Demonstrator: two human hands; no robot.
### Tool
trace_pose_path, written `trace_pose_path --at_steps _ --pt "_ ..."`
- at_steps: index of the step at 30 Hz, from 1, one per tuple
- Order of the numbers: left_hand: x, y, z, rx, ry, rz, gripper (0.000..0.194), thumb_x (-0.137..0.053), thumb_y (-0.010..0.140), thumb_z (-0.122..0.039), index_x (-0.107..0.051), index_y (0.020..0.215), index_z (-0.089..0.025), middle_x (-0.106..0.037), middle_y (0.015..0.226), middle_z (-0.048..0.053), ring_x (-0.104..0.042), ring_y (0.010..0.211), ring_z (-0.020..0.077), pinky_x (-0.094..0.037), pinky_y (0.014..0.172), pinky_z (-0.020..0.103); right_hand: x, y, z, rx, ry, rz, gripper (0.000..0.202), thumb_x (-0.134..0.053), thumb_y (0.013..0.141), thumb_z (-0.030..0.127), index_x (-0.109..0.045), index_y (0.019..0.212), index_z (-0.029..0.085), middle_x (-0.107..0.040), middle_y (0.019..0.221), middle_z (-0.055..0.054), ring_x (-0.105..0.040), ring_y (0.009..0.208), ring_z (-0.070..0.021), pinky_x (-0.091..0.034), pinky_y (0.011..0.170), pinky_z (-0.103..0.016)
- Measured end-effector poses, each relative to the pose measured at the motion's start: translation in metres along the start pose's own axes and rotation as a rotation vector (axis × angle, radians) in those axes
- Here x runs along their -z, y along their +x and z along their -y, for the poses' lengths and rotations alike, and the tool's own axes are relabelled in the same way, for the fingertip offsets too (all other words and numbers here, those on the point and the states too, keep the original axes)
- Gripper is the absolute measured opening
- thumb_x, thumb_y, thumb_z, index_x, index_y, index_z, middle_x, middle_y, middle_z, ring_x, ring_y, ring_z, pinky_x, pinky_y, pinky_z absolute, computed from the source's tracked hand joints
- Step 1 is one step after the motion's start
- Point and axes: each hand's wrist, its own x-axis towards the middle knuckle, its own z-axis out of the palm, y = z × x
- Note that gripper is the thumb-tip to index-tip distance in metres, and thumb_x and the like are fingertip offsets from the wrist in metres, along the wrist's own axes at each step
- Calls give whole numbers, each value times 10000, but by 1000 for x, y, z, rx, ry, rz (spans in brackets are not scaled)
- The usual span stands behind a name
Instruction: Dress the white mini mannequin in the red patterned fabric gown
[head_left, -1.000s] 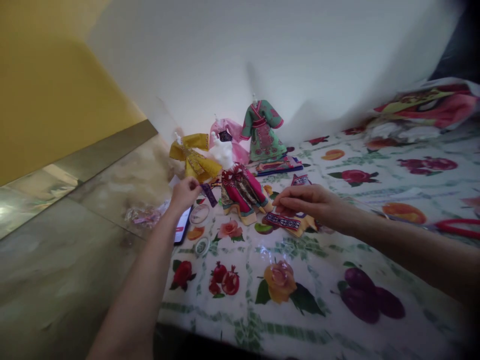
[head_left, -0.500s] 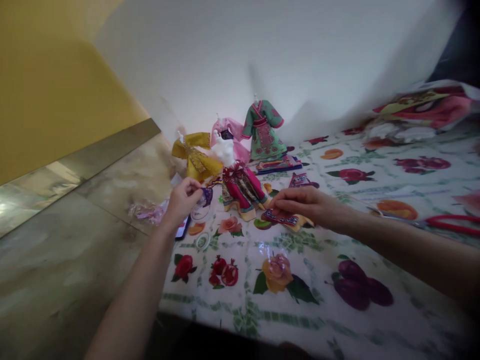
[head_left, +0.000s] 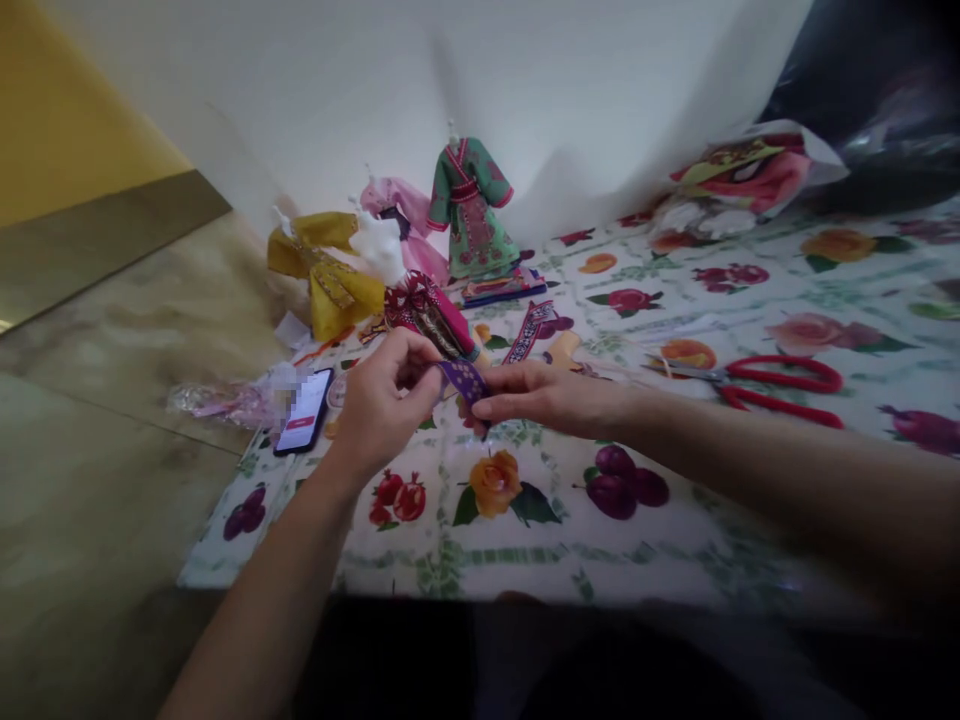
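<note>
A purple ribbon with pale dots (head_left: 465,380) is stretched between my two hands above the flowered tablecloth. My left hand (head_left: 390,395) pinches its left end between thumb and fingers. The other end is between the thumb and fingers of my right hand (head_left: 529,397). Just behind my hands stands a small white mannequin (head_left: 379,245) in a red and gold skirt (head_left: 435,315), partly hidden by my left hand. A red, white and dark patterned strip (head_left: 529,332) lies beyond my right hand.
Small dresses in yellow (head_left: 330,285), pink (head_left: 409,215) and green (head_left: 476,220) stand at the back. Red-handled scissors (head_left: 784,375) lie right, a phone (head_left: 304,412) and a clear plastic packet (head_left: 225,400) left. A bag of fabric (head_left: 750,175) sits at the back right.
My hands have come together, and the purple ribbon is now held between them. My right hand has let go of the patterned strip. The view has shifted to the right.
</note>
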Motion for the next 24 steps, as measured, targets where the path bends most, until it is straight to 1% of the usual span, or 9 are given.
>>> trace_pose_path --at_steps 3,6,10,13,16,19,22,24 --pt "-3 -2 4 0 6 -19 89 -616 807 -171 -567 868 -213 -584 718 -29 -574 610 105 -451 540 209 5 0 5 -42 -1 -50 201 -700 816 413 -699 852 215 -667 791 -2 -581 709 -137 -483 688 -271" --pt "-5 -6 8 13 36 -8 81 -636 829 -212 -585 890 -214 -619 747 -17 -602 634 116 -471 559 221 12 -3 15 -25 -28 -87 189 -683 839 387 -697 842 199 -640 729 13 -545 645 -110 -441 616 -246" --pt "-8 -13 10 13 71 61 101 -647 847 -262 -615 933 -219 -658 767 -5 -629 659 136 -484 580 242 25 -16 26 8 -111 -55 183 -681 853 359 -700 800 185 -618 701 17 -546 661 -104 -448 649 -240" --pt "-14 -16 9 -4 126 123 107 -645 858 -287 -634 948 -231 -673 759 -5 -624 637 136 -478 569 247 36 -29 28 -45 -140 -49 146 -682 849 332 -712 854 189 -656 791 7 -577 726 -112 -478 708 -248" --pt "-24 -18 7 -42 179 170 116 -643 865 -294 -639 970 -244 -692 795 -5 -629 642 139 -481 572 251 45 -44 24 -106 -165 -87 163 -683 848 352 -708 890 196 -671 838 -1 -600 757 -121 -498 745 -264" --pt "-38 -21 8 -170 253 219 96 -610 883 -241 -623 977 -248 -705 854 4 -650 703 157 -506 638 272 50 -60 15 -201 -194 -100 184 -666 857 377 -672 847 193 -664 783 -3 -618 735 -130 -510 721 -267" --pt "-55 -28 11 -379 412 275 147 -528 897 -151 -603 997 -228 -695 921 44 -661 815 199 -529 712 314 50 -77 4 -328 -220 -60 206 -621 885 395 -624 873 190 -671 769 -13 -638 709 -138 -523 680 -269" --pt "-64 -34 13 -515 530 320 174 -466 900 -101 -599 967 -192 -682 908 76 -650 818 228 -536 706 351 50 -86 -4 -379 -257 -55 197 -602 897 382 -594 925 187 -671 772 -16 -645 690 -139 -524 634 -258"
